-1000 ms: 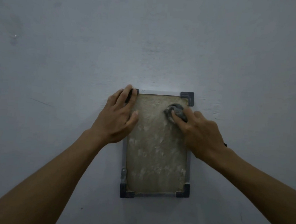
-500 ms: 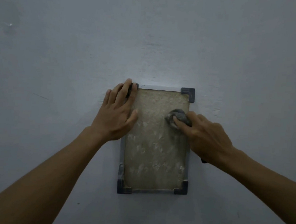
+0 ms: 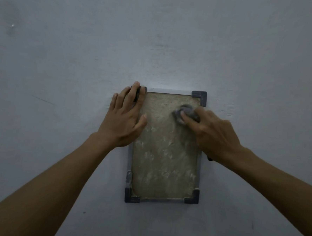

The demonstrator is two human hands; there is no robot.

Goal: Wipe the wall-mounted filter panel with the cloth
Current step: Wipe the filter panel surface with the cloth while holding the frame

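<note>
The filter panel (image 3: pixel 164 155) is a tall rectangle on the wall, with a dusty beige mesh, a grey frame and dark corner pieces. My left hand (image 3: pixel 125 119) lies flat over its top-left corner and left edge, fingers spread, holding nothing. A small bunched grey cloth (image 3: pixel 185 113) is pressed on the mesh near the top-right corner. My right hand (image 3: pixel 211 132) grips it, fingertips on the cloth. The hand hides part of the right frame edge.
A plain grey wall (image 3: pixel 174 46) surrounds the panel on all sides. A small metal latch (image 3: pixel 129 177) sits on the lower left frame edge. A tiny bright speck (image 3: pixel 12 25) marks the wall at far left.
My right hand has slid the cloth a short way down and back up within the mesh's top-right area. My left hand stays on the top-left corner. The view shifted slightly.
</note>
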